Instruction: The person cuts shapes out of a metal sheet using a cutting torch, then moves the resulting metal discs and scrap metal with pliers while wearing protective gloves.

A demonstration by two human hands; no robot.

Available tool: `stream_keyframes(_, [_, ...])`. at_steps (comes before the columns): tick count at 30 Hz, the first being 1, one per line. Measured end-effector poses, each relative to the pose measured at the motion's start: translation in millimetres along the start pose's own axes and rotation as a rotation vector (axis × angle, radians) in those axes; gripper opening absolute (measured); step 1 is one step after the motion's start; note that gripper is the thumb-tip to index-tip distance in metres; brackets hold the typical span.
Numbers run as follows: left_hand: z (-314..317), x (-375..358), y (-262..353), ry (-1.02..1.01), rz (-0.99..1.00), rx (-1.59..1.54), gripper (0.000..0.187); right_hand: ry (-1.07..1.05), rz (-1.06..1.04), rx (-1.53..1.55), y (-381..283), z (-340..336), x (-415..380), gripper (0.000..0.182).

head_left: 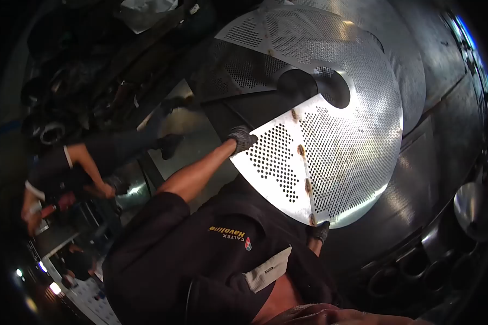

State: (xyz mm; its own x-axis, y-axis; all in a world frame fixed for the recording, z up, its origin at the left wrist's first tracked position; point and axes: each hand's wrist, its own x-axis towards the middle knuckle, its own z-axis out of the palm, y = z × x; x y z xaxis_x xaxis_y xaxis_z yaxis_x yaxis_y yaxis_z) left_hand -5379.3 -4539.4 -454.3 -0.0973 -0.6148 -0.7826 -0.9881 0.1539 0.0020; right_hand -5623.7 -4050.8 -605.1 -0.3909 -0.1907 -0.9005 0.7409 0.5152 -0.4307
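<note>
A large perforated metal disc (358,141) with a round central hole and an open wedge is in front of my body. Brown weld spots mark the seam beside its coarser-holed section (276,162). My left hand (243,140), in a dark glove, is closed on the edge at the coarse section's left corner. At the lower edge, near the end of the seam, my gloved right hand (320,232) grips the rim; some of its fingers are hidden under the sheet. Another perforated sheet (412,81) lies behind the disc.
On the left, another person (65,168) bends over with a red-and-dark tool (57,207) near their hands. Dark round parts (51,132) are piled at the upper left. A shiny metal piece (472,208) and several dark cylinders (412,265) stand at the lower right.
</note>
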Motion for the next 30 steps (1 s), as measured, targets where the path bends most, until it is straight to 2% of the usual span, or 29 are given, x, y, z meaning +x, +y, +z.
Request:
stream_keyframes(2, [11.6, 2.7, -14.4, 0.017, 0.02, 0.033, 0.068, 0.013, 0.057, 0.202, 12.3, -4.3, 1.0, 0.057])
stream_keyframes(4, [43.5, -2.8, -15.7, 0.23, 0.146, -0.098, 0.059, 0.099, 0.077, 0.394, 34.8, -22.3, -5.0, 0.055])
stream_keyframes(5, [36.0, -32.1, 5.4, 0.05, 0.084, -0.126, 0.06, 0.161, 0.096, 0.482, 44.7, -34.9, -16.6, 0.057])
stream_keyframes(6, [40.0, -20.3, 0.7, 0.022, 0.094, -0.128, 0.061, 0.19, 0.098, 0.571, 50.8, -32.1, -14.9, 0.06])
stream_keyframes(7, [42.7, -12.0, -9.1, 0.003, 0.087, -0.128, 0.062, 0.201, 0.234, 0.762, 70.0, -29.9, 3.8, 0.067])
stream_keyframes(9, [21.8, -20.3, -6.3, 0.067, 0.08, -0.087, 0.062, 0.207, 0.151, 0.711, 38.7, 9.7, -8.8, 0.064])
stream_keyframes(10, [16.0, -17.5, -4.0, 0.145, 0.07, -0.073, 0.062, 0.17, 0.134, 0.772, 43.3, 16.8, 9.3, 0.063])
stream_keyframes(11, [14.8, -11.9, -2.8, 0.134, 0.094, -0.049, 0.062, 0.116, 0.03, 0.888, 58.1, 25.3, 10.2, 0.061])
stream_keyframes(13, [30.7, 6.0, -21.1, -0.015, 0.086, -0.209, 0.061, -0.105, 0.12, 1.095, 92.3, 53.1, 14.9, 0.06])
stream_keyframes(14, [43.1, 10.8, -24.1, 0.153, 0.112, -0.123, 0.062, -0.044, 0.102, 1.087, 63.1, 95.0, -11.0, 0.058])
stream_keyframes(15, [48.3, 22.2, -24.1, 0.113, 0.089, -0.006, 0.064, 0.032, 0.092, 1.08, 29.4, 137.5, -59.8, 0.056])
stream_keyframes(16, [56.6, 24.3, -34.9, 0.177, 0.133, 0.052, 0.065, -0.065, 0.094, 1.144, 52.0, 164.4, -66.4, 0.054])
stream_keyframes(17, [52.6, 19.8, -26.5, 0.125, 0.099, 0.086, 0.065, -0.155, 0.065, 1.195, 67.4, 179.3, -61.4, 0.052])
stream_keyframes(18, [49.3, 15.6, -18.7, 0.073, 0.067, 0.121, 0.066, -0.125, 0.2, 1.333, 56.6, 192.1, -88.9, 0.048])
stream_keyframes(20, [62.8, 19.3, -32.9, 0.082, 0.05, 0.055, 0.066, -0.105, 0.277, 1.36, 60.8, 195.8, -91.6, 0.05])
stream_keyframes(21, [61.0, 29.6, -38.4, 0.119, 0.014, -0.014, 0.066, -0.075, 0.349, 1.344, 26.2, 202.7, -111.5, 0.052])
stream_keyframes(22, [48.9, 34.0, -33.2, -0.03, -0.026, 0.021, 0.069, -0.063, 0.342, 1.368, 15.2, 207.7, -116.0, 0.052])
stream_keyframes(23, [44.4, 29.3, -31.1, -0.049, -0.015, 0.041, 0.069, -0.124, 0.322, 1.463, 14.5, 208.5, -122.3, 0.051])
stream_keyframes(24, [44.2, 24.0, -34.9, -0.086, 0.097, 0.05, 0.071, -0.2, 0.302, 1.544, 17.9, 211.4, -123.9, 0.05])
stream_keyframes(25, [35.1, 22.9, -27.4, -0.118, 0.199, 0.055, 0.074, -0.195, 0.314, 1.547, -7.1, 215.9, -128.4, 0.05])
stream_keyframes(26, [50.4, 38.6, -33.8, 0.004, 0.11, -0.02, 0.073, -0.149, 0.299, 1.469, -40.3, 229.9, -135.3, 0.049])
stream_keyframes(27, [44.2, 41.9, -22.4, -0.067, 0.014, -0.02, 0.075, -0.098, 0.28, 1.397, -62.3, 241.3, -135.3, 0.048])
stream_keyframes(28, [45.2, 39.7, -13.0, -0.072, -0.028, -0.075, 0.072, -0.122, 0.233, 1.471, -69.1, 242.4, -131.2, 0.048])
stream_keyframes(29, [57.6, 23.2, -52.7, -0.084, -0.073, -0.13, 0.07, -0.075, 0.37, 1.519, -35.4, 256.0, -152.4, 0.049])
stream_keyframes(30, [49.2, 17.3, -43.8, -0.094, -0.039, -0.083, 0.065, -0.032, 0.341, 1.494, -38.1, 259.1, -152.0, 0.049])
